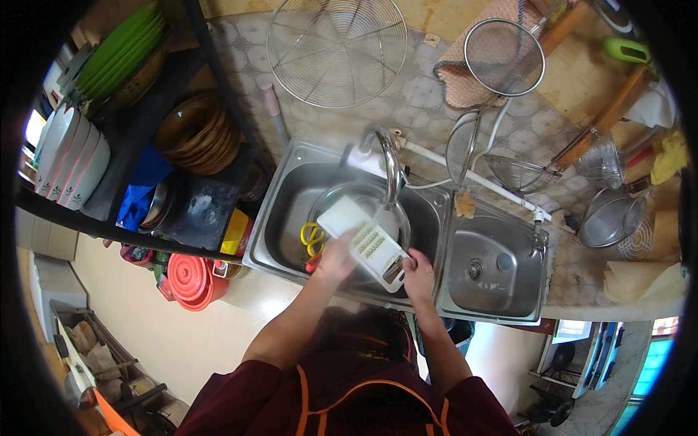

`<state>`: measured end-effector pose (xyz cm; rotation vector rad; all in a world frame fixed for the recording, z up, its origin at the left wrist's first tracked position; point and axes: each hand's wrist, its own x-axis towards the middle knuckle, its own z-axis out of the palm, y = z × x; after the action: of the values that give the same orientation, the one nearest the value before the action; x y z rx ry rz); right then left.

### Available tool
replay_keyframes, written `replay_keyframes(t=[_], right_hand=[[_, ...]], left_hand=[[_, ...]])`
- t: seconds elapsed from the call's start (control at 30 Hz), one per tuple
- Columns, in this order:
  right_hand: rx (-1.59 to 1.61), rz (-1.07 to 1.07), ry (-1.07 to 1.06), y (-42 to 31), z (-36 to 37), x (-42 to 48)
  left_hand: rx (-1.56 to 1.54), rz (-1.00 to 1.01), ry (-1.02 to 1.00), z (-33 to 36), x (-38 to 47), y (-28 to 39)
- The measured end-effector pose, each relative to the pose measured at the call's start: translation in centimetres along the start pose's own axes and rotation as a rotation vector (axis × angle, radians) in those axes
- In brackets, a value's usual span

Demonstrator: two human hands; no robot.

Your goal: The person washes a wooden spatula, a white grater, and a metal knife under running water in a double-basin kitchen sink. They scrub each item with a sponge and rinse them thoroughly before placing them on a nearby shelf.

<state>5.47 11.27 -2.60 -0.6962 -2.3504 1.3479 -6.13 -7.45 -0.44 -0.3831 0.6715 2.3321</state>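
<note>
A white flat grater point(357, 240) with rows of metal teeth and a slotted handle end is held at a slant over the larger sink basin point(283, 191). My right hand point(419, 272) grips its lower right edge near the handle. Motion blurs my left hand point(337, 259), which is at the grater's left edge; its fingers are not clear. Above the grater curves a chrome faucet point(391, 169), with what looks like water falling onto the grater. Partly hidden beneath lies a round metal bowl point(324, 197). Yellow-handled scissors point(311, 235) rest beside my left hand.
At right is a smaller sink basin point(493, 245). Wire strainers point(504, 57) hang along the tiled wall, below a large wire skimmer point(338, 52). A dark shelf point(136, 218) at left holds brown bowls point(196, 131) and green plates point(122, 54). A red lidded bucket point(191, 278) stands below.
</note>
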Motion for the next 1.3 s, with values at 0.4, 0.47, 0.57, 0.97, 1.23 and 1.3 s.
replay_keyframes(t=[0.4, 0.47, 0.57, 0.97, 1.23, 1.3], right_hand=[[-0.152, -0.734, -0.321, -8.6, 3.8, 4.1], [-0.133, -0.638, -0.273, -8.6, 3.9, 4.4], [-0.274, -0.721, -0.271, -9.0, 3.6, 5.0], [-0.238, -0.891, -0.233, -9.6, 3.6, 5.9], [-0.16, -0.918, -0.225, -10.6, 3.7, 5.0], [-0.202, -0.976, -0.186, -10.9, 2.7, 5.4]], left_hand=[[-0.178, -0.001, -0.078, -0.8, 0.3, -1.4], [-0.162, 0.006, -0.083, -0.3, 0.0, -1.6], [-0.123, 0.014, -0.084, 0.6, -0.5, -1.5], [-0.078, 0.047, -0.066, 1.7, -1.4, -0.1], [-0.103, 0.089, -0.091, 1.5, -0.8, 1.6], [-0.113, 0.086, -0.073, 2.2, -1.3, 2.0]])
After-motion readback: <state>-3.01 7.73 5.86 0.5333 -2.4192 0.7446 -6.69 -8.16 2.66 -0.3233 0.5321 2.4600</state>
